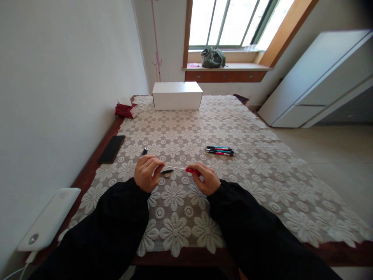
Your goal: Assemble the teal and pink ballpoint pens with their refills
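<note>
The left hand [148, 172] pinched a thin white rod [175, 167], the right hand [206, 179] gripped a red barrel [191, 170] (tablecloth [189, 229] stretched roomily to the near table edge [186, 256]).

The head camera is looking forward and down over the table [186, 256] from its near end, facing the window [229, 23]; left hand [146, 171] and right hand [208, 179] are showing nearby, the window lying farther off.

no lettering, label or number is readable.
</note>
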Demonstrator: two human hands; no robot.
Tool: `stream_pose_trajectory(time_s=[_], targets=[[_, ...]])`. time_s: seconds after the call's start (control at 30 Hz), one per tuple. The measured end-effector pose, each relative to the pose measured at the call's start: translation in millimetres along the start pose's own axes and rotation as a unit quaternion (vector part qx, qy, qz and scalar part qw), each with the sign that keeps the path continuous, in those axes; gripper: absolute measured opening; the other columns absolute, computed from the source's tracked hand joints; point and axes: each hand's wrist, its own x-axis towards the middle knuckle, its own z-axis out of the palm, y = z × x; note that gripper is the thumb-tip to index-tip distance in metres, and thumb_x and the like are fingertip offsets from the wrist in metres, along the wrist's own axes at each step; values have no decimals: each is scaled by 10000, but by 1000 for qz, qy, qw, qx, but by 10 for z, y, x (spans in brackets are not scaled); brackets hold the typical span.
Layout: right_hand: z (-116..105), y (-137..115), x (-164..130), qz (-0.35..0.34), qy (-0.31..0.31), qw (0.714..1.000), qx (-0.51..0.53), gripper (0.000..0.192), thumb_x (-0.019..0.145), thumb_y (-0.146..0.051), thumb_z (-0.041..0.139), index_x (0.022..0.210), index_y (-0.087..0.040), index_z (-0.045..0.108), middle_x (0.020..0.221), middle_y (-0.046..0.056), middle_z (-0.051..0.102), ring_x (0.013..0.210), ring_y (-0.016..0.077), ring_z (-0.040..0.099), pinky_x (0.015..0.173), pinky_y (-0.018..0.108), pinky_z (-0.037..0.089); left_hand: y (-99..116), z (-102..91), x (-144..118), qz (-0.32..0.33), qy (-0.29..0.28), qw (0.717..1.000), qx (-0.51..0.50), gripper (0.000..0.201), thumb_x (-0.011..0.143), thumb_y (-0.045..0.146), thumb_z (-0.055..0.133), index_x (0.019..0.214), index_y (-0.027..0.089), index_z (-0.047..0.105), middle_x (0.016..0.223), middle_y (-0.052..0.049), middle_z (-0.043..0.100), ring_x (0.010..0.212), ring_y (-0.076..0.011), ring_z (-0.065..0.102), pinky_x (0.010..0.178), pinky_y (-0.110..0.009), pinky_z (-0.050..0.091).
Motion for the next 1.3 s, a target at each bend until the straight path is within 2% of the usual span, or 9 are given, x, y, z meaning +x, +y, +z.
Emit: stream_pose_trajectory(time_s=[0.27,0.47,0.73,0.93,1.17,1.3], targets=[[18,-3,-7,-7,-42,999,16,230,979,-174,482,1128,-235,646,1000,68,702,835,175,659,735,286,540,82,5,26,45,-15,999,-19,74,924,161,663,902,230,675,849,-10,745,933,-209,642,930,-390,495],[65,40,-55,-6,-62,998,25,270,977,-201,518,1224,-244,618,1048,65,741,904,184,711,808,300,575,143,9,44,86,-50,994,-56,84,937,176,663,980,244,690,838,13,753,913,-188,661,992,-386,503],[86,68,-80,19,-55,998,34,312,962,-213,554,1270,-248,596,1017,59,772,879,184,742,806,309,602,163,9,33,73,-42,994,-72,37,918,204,693,936,235,681,834,-3,740,898,-180,678,966,-372,534],[99,55,-98,8,-62,997,40,298,979,-231,546,1267,-256,616,1041,59,771,904,186,739,806,310,607,198,11,26,76,-32,991,-108,86,915,152,670,918,236,654,794,4,715,855,-173,665,915,-363,540],[84,49,-101,-17,-80,996,31,280,1001,-230,515,1260,-252,618,1083,71,759,906,182,732,804,302,596,226,-2,34,67,-52,992,-90,71,919,158,649,893,222,634,802,-20,701,893,-191,658,874,-355,532],[93,60,-102,-21,-78,997,14,266,1012,-240,499,1249,-253,619,1071,69,756,903,178,727,805,296,588,241,-17,50,78,-72,992,-72,93,933,148,623,888,229,633,781,-7,707,891,-190,664,911,-364,524]])
